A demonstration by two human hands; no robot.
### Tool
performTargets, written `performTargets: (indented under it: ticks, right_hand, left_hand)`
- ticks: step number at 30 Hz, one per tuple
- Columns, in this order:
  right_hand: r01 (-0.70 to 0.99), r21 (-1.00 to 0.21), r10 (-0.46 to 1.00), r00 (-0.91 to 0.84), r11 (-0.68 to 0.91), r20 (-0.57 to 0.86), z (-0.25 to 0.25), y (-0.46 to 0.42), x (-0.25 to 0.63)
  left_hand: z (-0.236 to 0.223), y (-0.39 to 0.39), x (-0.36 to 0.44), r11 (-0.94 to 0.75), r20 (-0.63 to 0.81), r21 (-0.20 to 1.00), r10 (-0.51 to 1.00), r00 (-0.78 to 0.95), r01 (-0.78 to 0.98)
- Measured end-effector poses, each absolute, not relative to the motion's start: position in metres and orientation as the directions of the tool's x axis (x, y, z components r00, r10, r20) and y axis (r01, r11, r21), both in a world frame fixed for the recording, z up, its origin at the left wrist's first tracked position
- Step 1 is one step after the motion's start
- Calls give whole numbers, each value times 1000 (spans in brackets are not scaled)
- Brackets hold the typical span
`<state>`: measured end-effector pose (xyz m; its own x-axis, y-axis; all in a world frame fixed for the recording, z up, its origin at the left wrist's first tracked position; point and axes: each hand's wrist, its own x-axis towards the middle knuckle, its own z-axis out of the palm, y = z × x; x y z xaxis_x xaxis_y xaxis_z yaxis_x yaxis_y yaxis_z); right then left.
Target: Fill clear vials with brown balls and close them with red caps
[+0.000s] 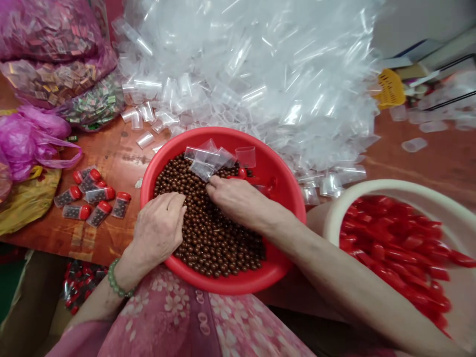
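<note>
Hands in a red basin [223, 286] of brown balls [219, 248]
Right hand [238, 198]: a narrow grip, apparently pinching a clear tube [202, 170] lying over the balls. Left hand [159, 225]: fingers curled inside the rim — whether its grip holds anything, I cannot tell. The basin sits close to the body, probably for short reach, between capped tubes [100, 194] and a cream tub [332, 218] of red caps [390, 248] (handy to either side). The brown table [115, 148] shows tape; clear tubes heap behind — pink bags [48, 29] left, grey wall [427, 20] right.
</note>
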<state>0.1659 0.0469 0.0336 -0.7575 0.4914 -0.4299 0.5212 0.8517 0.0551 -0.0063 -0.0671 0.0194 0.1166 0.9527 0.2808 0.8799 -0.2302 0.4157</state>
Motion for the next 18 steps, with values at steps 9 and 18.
performTargets:
  ticks: [9,18]
  right_hand:
    - [420,-574,312,-907,702,-282,13,44,166]
    - [176,-980,447,-887,90,-118,31,45,176]
  left_hand:
    - [16,-67,-6,-234,288,497,953,95,836]
    - [32,-66,-15,-69,13,924,989,149,377]
